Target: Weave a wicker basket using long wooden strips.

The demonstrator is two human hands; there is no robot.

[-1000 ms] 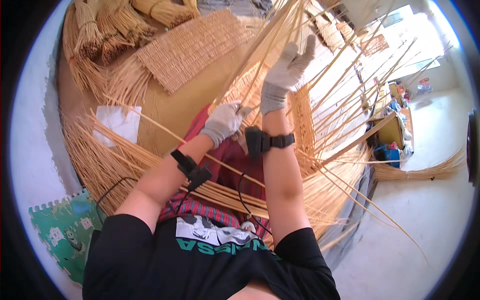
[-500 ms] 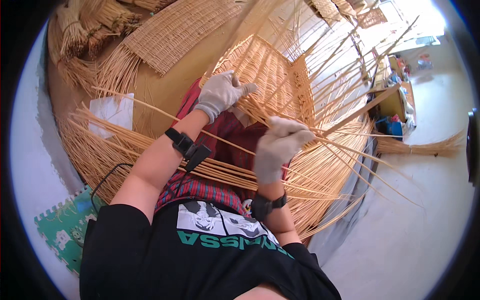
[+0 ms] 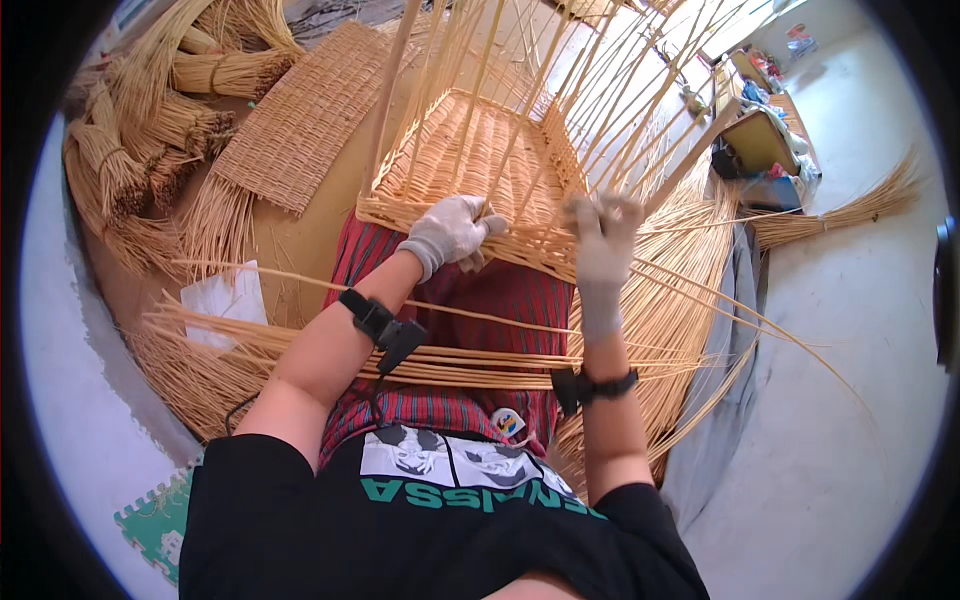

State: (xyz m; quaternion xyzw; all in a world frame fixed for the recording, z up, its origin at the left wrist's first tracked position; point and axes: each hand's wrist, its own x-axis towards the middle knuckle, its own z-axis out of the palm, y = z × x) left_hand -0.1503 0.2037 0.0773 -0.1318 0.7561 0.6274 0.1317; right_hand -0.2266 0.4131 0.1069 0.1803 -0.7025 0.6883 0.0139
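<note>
A half-woven wicker basket, with long upright stakes rising from its sides, stands over my lap on a red striped cloth. My left hand, in a whitish work glove, grips the basket's low near wall, thumb on top. At the near right corner is my gloved right hand, raised with its fingers curled in. Motion blurs its fingertips, so what they pinch is not plain. Loose wicker strands trail rightward from beside it. Several long rods lie across my lap below both forearms.
A flat woven panel lies at the far left beside tied bundles of wicker. A broad heap of loose strands spreads at the right. Another tied bundle lies near the wall. A white sheet rests at the left.
The basket has turned and now sits squarer to me, its stakes more upright. My right hand has risen and moved right along the near wall; my left hand has shifted slightly down.
</note>
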